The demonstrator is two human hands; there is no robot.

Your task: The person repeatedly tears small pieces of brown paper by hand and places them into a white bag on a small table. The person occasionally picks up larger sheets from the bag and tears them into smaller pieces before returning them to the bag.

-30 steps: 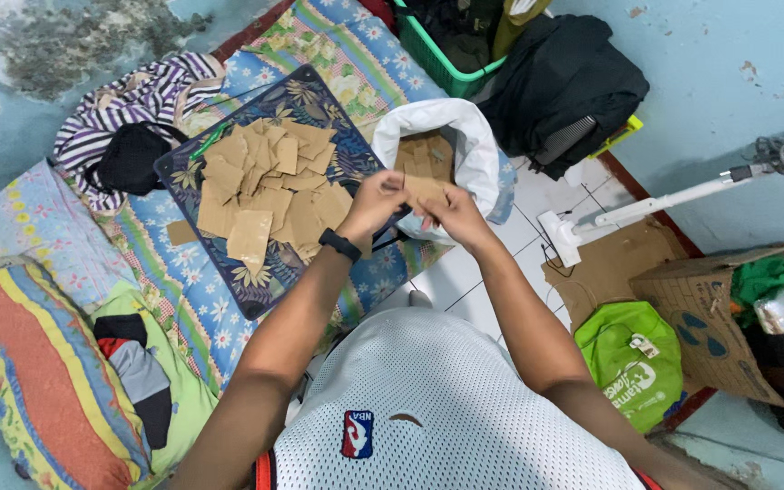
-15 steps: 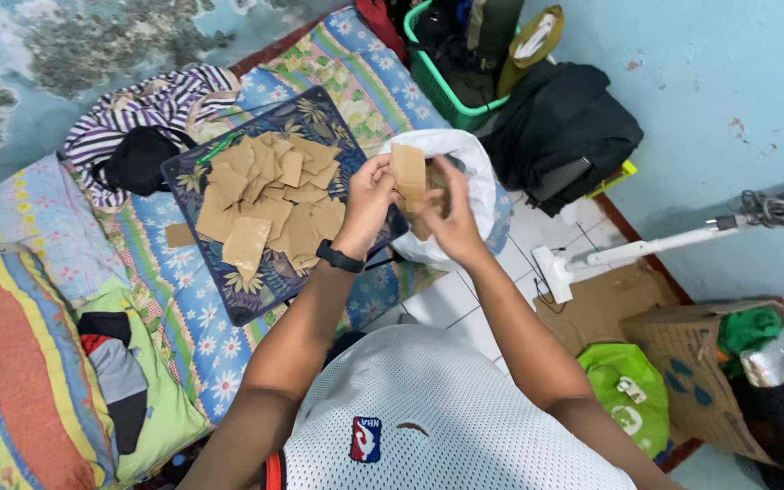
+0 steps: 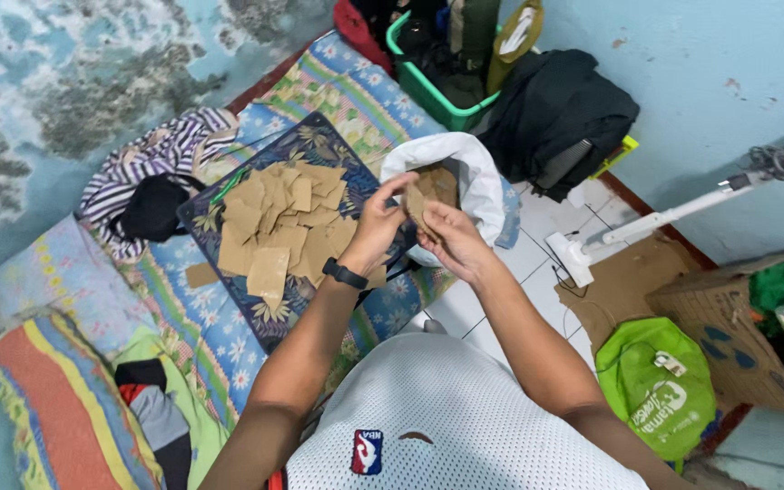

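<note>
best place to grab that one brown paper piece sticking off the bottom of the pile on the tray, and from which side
Take the lowest brown paper piece by its near bottom edge, coming from the person's side. That end hangs clear of the pile and lies flat on the patterned tray, so a thumb-and-finger grip can slide under it. Its upper end looks tucked beneath other pieces, so lifting there would likely disturb them.

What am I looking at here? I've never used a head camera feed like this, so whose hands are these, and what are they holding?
There is one view, from a camera worn on a person's head, looking down at their own two bare hands. The left hand, with a black wristband, and the right hand together hold a brown paper piece over an open white sack with more such pieces inside. To the left, a dark floral tray carries a pile of brown pieces and rests on a patterned mattress.
</note>
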